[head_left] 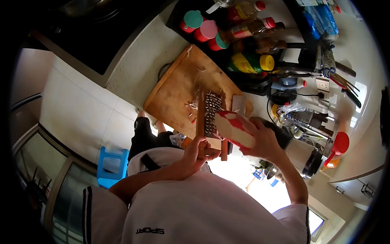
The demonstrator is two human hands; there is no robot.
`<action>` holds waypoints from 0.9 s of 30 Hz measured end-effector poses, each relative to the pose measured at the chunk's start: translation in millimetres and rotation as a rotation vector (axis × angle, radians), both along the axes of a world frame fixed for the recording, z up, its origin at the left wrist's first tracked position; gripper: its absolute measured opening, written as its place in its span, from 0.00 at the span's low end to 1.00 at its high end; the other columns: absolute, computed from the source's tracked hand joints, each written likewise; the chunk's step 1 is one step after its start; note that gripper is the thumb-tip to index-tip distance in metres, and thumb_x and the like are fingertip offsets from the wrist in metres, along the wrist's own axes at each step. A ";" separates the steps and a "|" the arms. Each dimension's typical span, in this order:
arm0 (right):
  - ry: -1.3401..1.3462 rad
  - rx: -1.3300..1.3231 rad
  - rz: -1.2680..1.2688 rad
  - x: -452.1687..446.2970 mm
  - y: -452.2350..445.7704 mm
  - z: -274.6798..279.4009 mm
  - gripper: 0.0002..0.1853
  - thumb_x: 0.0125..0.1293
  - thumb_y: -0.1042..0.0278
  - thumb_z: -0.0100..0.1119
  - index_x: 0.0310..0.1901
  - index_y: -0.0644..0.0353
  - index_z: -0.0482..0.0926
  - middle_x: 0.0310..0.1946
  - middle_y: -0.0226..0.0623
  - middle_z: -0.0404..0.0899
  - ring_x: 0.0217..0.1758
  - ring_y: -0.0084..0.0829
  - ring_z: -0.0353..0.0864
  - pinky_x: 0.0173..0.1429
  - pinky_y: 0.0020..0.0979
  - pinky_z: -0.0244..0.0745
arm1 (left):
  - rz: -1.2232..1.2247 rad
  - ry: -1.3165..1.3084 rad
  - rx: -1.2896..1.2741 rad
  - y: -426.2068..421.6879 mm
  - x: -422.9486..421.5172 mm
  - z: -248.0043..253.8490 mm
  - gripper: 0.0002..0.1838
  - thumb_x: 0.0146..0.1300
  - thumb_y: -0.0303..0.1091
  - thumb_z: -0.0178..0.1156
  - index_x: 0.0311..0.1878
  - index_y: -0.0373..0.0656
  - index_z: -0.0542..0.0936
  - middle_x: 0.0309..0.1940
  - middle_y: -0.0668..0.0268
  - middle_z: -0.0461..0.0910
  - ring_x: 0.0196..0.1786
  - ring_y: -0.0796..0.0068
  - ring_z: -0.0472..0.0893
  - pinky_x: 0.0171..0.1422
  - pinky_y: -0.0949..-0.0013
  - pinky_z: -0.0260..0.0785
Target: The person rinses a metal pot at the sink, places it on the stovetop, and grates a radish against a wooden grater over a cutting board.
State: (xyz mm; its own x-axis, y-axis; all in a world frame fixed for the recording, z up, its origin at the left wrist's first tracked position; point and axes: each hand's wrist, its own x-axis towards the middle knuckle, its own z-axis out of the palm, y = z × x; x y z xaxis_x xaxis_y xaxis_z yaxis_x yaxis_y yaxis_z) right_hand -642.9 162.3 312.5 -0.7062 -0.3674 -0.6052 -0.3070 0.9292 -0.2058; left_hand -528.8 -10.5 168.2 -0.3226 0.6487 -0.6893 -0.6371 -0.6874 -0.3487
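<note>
My left hand is closed around the near end of a wooden-framed grater. The grater's metal plate, full of raised holes, slants over a wooden cutting board. In my right hand is a large radish with red skin and a pale, flat cut face. It lies against the right side of the grater plate, partly covering it. Pale and reddish shreds are scattered on the board to the left of the grater. What lies under the plate is mostly hidden.
A black stove is at upper left. Lidded jars and several bottles line the board's far side. A dark-and-pale appliance stands right of my right hand. A blue stool is on the floor at left.
</note>
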 end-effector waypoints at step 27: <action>0.175 0.008 -0.044 -17.1 -16.4 -42.0 0.46 0.43 0.53 0.73 0.67 0.40 0.61 0.46 0.48 0.76 0.40 0.50 0.82 0.44 0.43 0.79 | 0.059 -0.066 -0.048 15.4 -3.9 6.4 0.10 0.57 0.35 0.58 0.34 0.43 0.68 0.31 0.64 0.67 0.39 0.58 0.76 0.54 0.43 0.72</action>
